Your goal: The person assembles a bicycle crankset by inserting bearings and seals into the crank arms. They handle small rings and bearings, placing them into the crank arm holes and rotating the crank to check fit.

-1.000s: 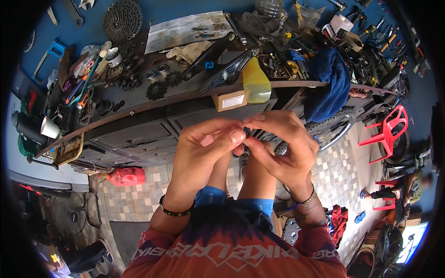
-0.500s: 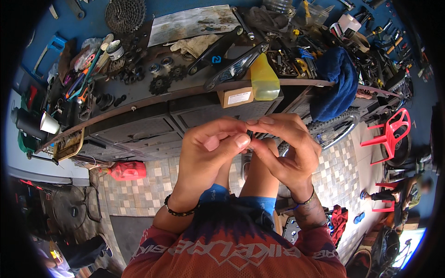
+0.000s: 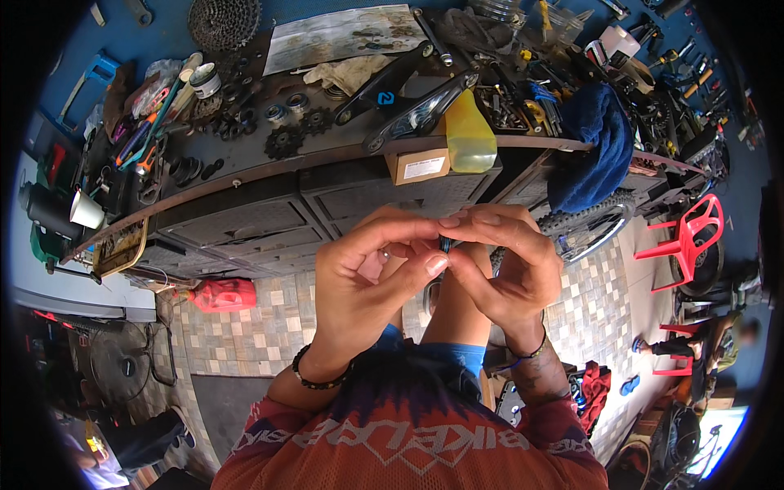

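Cluttered dark workbench [image 3: 245,159] ahead. Small black part [image 3: 445,244], material unclear, is pinched between fingertips of the left hand [image 3: 351,282] and right hand [image 3: 518,273]; inspection or adjustment seems underway, steady grip needed.

At the worktop's [image 3: 318,157] back edge lies a paper sheet [image 3: 339,37], a rag [image 3: 347,72] before it and crank arms [image 3: 420,118] reaching the front edge. Farther right, a towel [image 3: 600,131] hangs over that edge. Before the worktop, a small part [image 3: 445,243] sits between the hands [image 3: 359,265].
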A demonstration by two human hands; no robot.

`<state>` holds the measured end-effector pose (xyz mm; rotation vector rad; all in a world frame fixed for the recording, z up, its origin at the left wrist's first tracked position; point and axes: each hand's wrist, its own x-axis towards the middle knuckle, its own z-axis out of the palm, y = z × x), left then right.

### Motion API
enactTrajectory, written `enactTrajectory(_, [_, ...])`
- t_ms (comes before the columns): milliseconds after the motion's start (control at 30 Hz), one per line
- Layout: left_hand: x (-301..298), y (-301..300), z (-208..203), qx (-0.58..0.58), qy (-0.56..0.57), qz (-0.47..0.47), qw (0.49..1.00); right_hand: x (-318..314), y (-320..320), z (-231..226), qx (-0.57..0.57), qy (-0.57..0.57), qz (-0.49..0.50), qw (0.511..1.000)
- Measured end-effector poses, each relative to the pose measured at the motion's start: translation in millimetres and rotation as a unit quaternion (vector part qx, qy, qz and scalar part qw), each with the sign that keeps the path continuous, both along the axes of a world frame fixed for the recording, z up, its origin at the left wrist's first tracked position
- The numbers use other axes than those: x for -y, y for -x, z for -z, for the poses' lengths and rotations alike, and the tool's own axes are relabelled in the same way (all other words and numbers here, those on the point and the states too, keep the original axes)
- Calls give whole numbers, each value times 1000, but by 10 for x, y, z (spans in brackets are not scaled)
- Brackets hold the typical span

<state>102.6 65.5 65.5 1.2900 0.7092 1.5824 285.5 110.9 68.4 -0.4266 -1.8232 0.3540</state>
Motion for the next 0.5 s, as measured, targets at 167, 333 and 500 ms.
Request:
enactTrajectory(167, [11, -14, 20, 11, 2, -2, 1000, -8, -14, -1, 16, -3, -4, 1000])
enactTrajectory(333, [21, -6, 34, 9, 11, -3, 1000, -14, -8, 29, 5, 6, -11, 1000])
enactTrajectory(500, [13, -5, 81, 34, 15, 14, 999, -1, 5, 45, -7, 18, -8, 1000])
